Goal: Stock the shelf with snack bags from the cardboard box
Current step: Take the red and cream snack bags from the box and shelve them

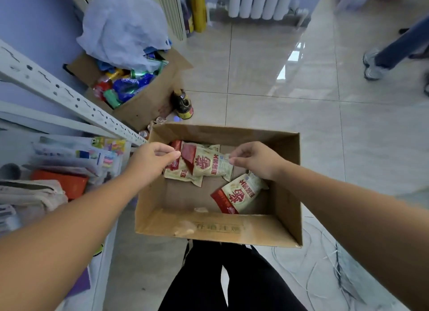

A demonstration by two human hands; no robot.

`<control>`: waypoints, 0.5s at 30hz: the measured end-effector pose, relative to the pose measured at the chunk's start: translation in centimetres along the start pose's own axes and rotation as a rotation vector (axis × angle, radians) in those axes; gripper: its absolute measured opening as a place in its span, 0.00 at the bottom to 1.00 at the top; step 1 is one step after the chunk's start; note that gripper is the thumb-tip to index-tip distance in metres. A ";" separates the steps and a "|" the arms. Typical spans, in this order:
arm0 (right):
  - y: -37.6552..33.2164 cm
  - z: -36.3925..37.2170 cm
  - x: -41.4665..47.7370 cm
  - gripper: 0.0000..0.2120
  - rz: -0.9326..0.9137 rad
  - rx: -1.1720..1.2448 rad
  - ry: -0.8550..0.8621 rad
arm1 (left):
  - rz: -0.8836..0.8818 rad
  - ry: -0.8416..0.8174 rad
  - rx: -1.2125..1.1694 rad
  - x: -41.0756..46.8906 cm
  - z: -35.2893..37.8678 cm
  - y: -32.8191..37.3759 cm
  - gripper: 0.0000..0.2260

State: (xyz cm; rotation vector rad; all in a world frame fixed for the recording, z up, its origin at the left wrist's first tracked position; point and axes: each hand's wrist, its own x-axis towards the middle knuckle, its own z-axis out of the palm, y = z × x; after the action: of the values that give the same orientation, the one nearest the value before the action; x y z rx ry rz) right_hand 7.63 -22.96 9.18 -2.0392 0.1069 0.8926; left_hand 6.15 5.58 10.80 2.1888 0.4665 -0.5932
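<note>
Left hand [152,158] over the far left corner of the cardboard box [216,227], fingers curled, thumb and fingertips pinched on the red end of a snack bag [209,163]. Right hand [256,161] at the same bag's other end, fingers bent inward and nipping its pale edge — bag stretched between the two hands, lifted a little above the box floor. Both hands closed on that one bag, nothing else in either.

Beneath it, a second bag [180,173] of the same cream-and-red print, partly covered, lying toward the left wall. A third bag [236,194] lying tilted by the right wall, just under the right wrist, red end toward the near side. Bare cardboard floor between the bags and along the near wall — plenty of open room in the box, walls standing upright all round, top open.

To the left, the shelf [69,97] with its perforated white upright slanting across, its lower level crowded with stationery packets [76,155] and an orange box [62,183]. Beyond, a second carton [144,101] of coloured wrappers with a pale plastic bag [123,25] heaped on top, and a dark bottle [183,105] on the floor just beside it. Right of the box, wide clear tiled floor [301,90]; another person's leg and shoe [376,64] well apart at the far right.
</note>
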 end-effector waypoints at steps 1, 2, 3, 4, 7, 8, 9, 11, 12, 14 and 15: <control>1.0 0.3 0.7 0.08 0.029 0.015 0.005 | -0.021 -0.008 -0.015 1.0 0.9 -0.9 0.10; 1.9 0.6 1.4 0.08 0.060 0.019 0.001 | -0.045 -0.015 -0.028 1.9 1.8 -1.8 0.11; 2.9 0.9 2.1 0.08 0.091 0.010 -0.005 | -0.068 -0.023 -0.043 2.9 2.8 -2.7 0.11; 3.8 1.2 2.9 0.08 0.122 -0.001 -0.008 | -0.086 -0.032 -0.064 3.9 3.8 -3.6 0.11; 6.7 2.2 5.3 0.08 0.189 0.008 -0.017 | -0.117 -0.055 -0.110 6.5 7.0 -6.2 0.15; 7.6 2.5 6.2 0.08 0.211 0.016 -0.018 | -0.132 -0.056 -0.112 7.2 8.1 -6.9 0.17; 8.6 2.9 7.0 0.08 0.235 0.024 -0.020 | -0.148 -0.058 -0.112 7.9 9.1 -7.5 0.18; 10.4 3.6 8.4 0.08 0.278 0.031 -0.028 | -0.177 -0.065 -0.114 9.1 11.3 -8.9 0.21; 11.4 3.9 9.2 0.07 0.292 0.025 -0.035 | -0.194 -0.063 -0.120 9.8 12.3 -9.6 0.22; 13.4 4.6 10.6 0.06 0.305 -0.013 -0.055 | -0.236 -0.057 -0.119 11.2 14.3 -11.2 0.24; 14.2 5.0 11.2 0.06 0.311 -0.033 -0.068 | -0.247 -0.057 -0.114 11.9 15.2 -12.1 0.25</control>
State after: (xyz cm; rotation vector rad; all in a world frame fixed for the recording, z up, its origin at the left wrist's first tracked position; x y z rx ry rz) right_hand 7.62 -25.04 -9.49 -2.0533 0.3820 1.1605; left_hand 5.88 2.60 -11.77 2.0160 0.7294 -0.7405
